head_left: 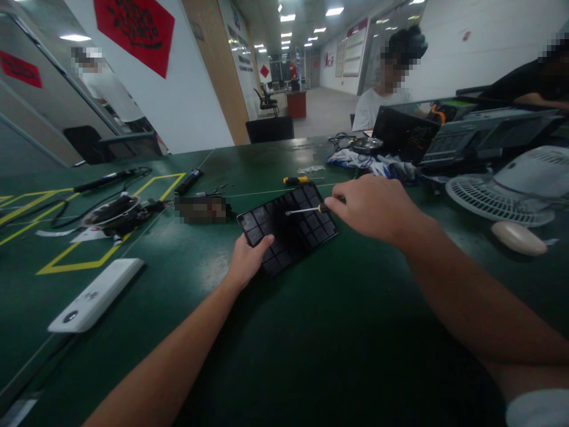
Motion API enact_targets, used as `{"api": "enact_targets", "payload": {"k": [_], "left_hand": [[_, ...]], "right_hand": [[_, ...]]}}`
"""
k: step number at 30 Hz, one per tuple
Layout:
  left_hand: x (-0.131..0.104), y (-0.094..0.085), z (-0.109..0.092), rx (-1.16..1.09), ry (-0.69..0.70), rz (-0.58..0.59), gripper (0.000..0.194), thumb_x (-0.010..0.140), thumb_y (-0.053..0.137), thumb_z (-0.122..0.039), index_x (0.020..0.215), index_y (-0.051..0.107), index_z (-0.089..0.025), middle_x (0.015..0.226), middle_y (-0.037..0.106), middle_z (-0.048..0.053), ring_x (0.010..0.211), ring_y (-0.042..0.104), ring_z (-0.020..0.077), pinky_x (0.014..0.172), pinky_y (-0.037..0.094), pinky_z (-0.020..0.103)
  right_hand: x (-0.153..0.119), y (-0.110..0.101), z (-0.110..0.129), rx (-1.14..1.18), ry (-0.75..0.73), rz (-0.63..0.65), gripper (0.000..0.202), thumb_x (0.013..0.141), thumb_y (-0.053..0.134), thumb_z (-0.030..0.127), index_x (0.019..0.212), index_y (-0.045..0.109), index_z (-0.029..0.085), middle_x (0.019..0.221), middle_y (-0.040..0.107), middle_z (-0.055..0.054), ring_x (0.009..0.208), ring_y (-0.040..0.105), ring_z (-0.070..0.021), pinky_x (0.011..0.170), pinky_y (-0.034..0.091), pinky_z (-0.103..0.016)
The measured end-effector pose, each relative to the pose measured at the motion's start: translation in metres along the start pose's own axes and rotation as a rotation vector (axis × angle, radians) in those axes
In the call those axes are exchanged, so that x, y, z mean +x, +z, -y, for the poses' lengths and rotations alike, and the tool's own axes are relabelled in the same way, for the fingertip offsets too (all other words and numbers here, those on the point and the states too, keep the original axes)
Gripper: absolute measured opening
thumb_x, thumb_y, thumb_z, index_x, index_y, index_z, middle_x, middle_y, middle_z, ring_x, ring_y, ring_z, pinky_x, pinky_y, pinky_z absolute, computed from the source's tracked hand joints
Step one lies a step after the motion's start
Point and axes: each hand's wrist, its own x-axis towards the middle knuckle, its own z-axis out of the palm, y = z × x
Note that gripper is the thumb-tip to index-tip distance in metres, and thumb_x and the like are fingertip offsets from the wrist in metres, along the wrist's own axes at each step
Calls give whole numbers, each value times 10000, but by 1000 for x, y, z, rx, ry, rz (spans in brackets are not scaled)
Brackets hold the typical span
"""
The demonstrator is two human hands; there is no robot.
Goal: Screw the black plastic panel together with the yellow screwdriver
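Observation:
My left hand grips the lower left corner of a black tablet-like panel, its thumb lying on the dark face, which is marked off in a grid of squares. The panel is tilted above the green table. In my right hand is a screwdriver with a thin metal shaft and a yellow-and-black handle, mostly hidden by the fingers. Its tip points left over the middle of the panel; whether it touches the surface I cannot tell. Just behind the panel lies a second yellow-and-black screwdriver.
Left of the panel sits a blurred-out block. A white power strip lies at front left, near a tangle of parts. To the right are a white fan, a pale computer mouse and opened metal casings. People sit beyond.

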Motion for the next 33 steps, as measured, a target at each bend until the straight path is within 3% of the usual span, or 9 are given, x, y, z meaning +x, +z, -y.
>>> {"api": "enact_targets", "payload": {"k": [3,7,12,20,26,33], "left_hand": [[0,-1,1,5,7,1,517,738,848,-461,1144,761,-154,1186,803,142,1140,735,361,1082,535,542],[1,-2,2,23,18,-1,517,739,849,-459,1152,763,-160,1192,802,139,1161,729,361,1090,529,538],[3,-2,5,24,8,15,500,750,841,-476,1127,760,-159,1173,801,139,1132,736,353,1058,550,527],[0,-1,-1,21,4,1,512,732,843,-479,1120,747,-159,1141,803,127,1112,739,353,1050,550,521],[-1,0,-2,37,-8,-17,485,725,847,-465,1088,755,-156,1117,807,128,1090,744,356,1040,554,527],[0,-1,0,-5,-22,0,528,723,857,-470,1136,748,-161,1158,806,132,1114,742,357,1049,554,529]], "right_hand": [[0,3,0,9,1,65,507,1058,347,456,933,766,198,882,762,-160,794,694,-306,592,333,-358],[-2,2,-2,37,-39,116,391,930,581,522,1122,708,206,962,763,-147,796,675,-305,592,317,-346],[-5,-6,-11,87,-83,11,272,874,603,350,1096,705,230,842,732,-76,699,614,-242,612,311,-341],[-4,-14,-21,84,-52,-130,304,889,641,469,1015,791,236,893,769,-93,825,664,-283,682,381,-369],[-4,-12,-17,116,-56,-165,279,887,654,446,1021,802,251,837,765,-80,806,671,-282,688,403,-375],[-1,-7,-15,107,-75,-150,288,892,652,444,1044,813,259,918,788,-99,862,692,-312,701,413,-387]]}}
